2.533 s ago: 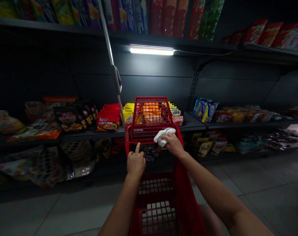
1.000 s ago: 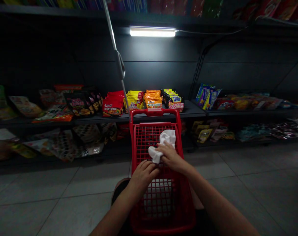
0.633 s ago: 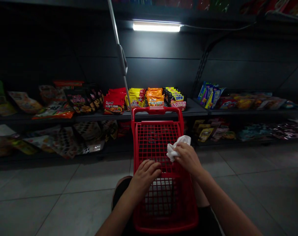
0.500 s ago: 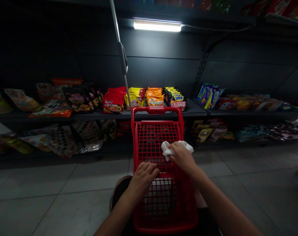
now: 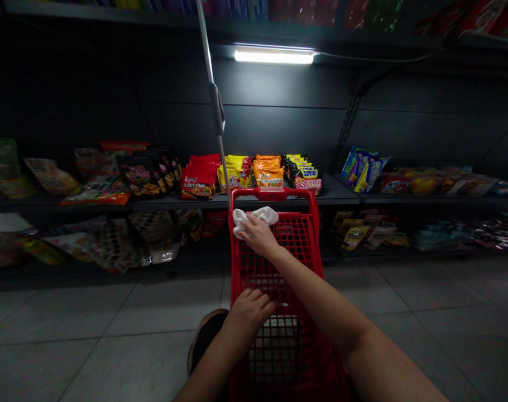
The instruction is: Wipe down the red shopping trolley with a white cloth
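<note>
A red plastic shopping cart with grid sides stands in front of me, its handle towards the shelves. My right hand presses a crumpled white cloth onto the upper left of the grid panel, just below the handle. Lower down, my left hand has its fingers curled over the crossbar in the middle of the cart. The fingertips of the left hand are partly hidden. Along the cart's left side rises a thin metal pole with a grey grip piece.
Behind the cart, a dark shelf carries red noodle packets, yellow packets and orange packets. More snack bags lie on the lower shelf. A lit tube lamp hangs above. Grey tiles cover the floor.
My right hand has moved the white cloth from the right side of the grid up and across to its upper left. My left hand stays on the crossbar. The view has shifted slightly.
</note>
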Demonstrator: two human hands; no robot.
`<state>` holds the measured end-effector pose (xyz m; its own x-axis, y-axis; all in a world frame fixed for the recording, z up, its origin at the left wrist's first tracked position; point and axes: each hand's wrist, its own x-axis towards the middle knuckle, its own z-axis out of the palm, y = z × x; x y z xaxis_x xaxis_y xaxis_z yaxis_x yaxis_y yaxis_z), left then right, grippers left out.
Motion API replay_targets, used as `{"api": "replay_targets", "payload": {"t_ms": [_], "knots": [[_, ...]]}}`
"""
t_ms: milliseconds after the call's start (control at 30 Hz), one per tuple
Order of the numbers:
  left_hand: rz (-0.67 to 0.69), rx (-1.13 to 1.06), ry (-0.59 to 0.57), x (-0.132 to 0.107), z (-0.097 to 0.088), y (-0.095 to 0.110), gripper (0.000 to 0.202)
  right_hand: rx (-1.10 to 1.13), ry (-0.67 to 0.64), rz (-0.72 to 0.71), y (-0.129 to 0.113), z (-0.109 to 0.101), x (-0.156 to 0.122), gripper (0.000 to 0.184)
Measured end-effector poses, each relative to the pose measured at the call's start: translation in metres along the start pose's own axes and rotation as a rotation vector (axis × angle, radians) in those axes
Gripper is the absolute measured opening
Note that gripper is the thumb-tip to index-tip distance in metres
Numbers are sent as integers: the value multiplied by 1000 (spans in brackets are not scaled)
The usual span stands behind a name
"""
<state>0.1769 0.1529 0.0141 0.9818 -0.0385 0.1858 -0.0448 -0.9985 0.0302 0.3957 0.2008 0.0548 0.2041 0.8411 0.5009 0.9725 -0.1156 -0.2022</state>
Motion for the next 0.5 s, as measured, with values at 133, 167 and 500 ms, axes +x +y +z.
{"api": "replay_targets", "payload": {"t_ms": [133,167,500], "knots": [[-13,-3,-29,0,3,-2,28,-78,-92,-155,-6,14,9,42],[-17,-10,-39,0,3,-3,30,-106,-101,-135,0,11,11,42],[6,-31,11,6,4,-7,31,-331,-82,285,114,-84,-49,33]]}}
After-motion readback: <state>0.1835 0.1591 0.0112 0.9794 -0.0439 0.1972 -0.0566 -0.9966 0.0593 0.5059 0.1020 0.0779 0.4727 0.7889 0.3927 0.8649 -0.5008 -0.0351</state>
